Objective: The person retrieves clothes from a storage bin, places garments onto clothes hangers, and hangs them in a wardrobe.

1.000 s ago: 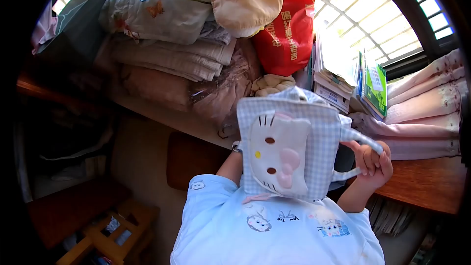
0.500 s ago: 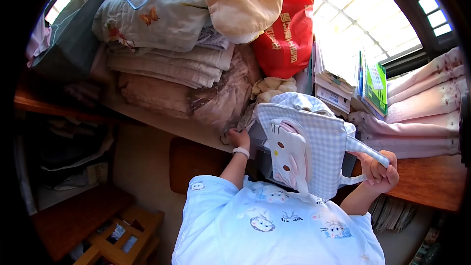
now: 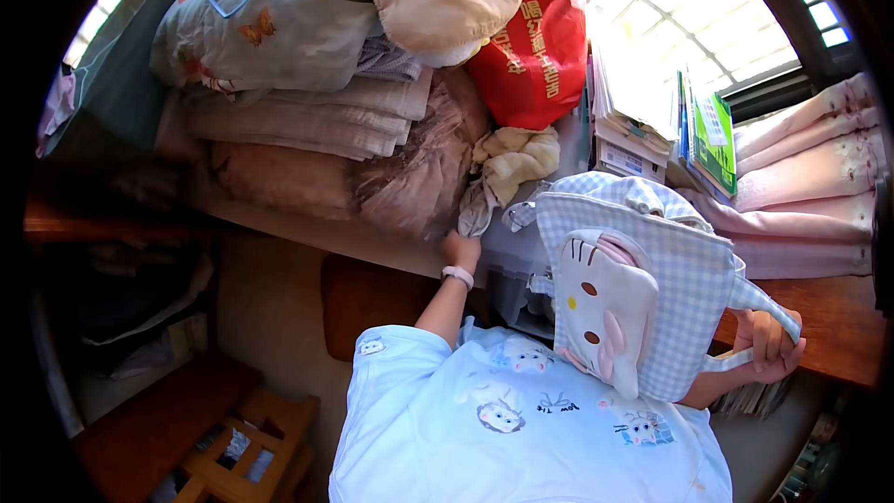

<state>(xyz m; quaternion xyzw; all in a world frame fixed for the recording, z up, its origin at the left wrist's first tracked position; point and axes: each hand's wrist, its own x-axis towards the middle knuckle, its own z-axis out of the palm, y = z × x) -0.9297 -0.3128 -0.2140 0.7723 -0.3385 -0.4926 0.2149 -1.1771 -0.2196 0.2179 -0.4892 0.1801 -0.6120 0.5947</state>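
Observation:
My right hand [image 3: 771, 350] is closed around the handle strap of a small blue-and-white checked backpack [image 3: 689, 279] with a white cartoon face on its front. The bag hangs tilted in front of my chest. My left hand [image 3: 461, 250], with a pale band on its wrist, is at the shelf edge, its fingers closed on the end of a crumpled cream and grey cloth [image 3: 478, 209]. Its fingertips are partly hidden. Beside that hand lies a plastic-wrapped pinkish bundle [image 3: 410, 177].
Folded bedding [image 3: 298, 121] is stacked on the shelf, and a red bag [image 3: 535, 47] stands behind. Books and papers [image 3: 638, 121] are by the window, next to a pink curtain [image 3: 810, 196]. A clear plastic box [image 3: 512, 298] is under the backpack. A wooden stool [image 3: 251, 447] stands lower left.
The backpack and my right hand have moved right, away from the cloth. My left hand has shifted slightly up and closed on the cloth's end. The view has moved a little.

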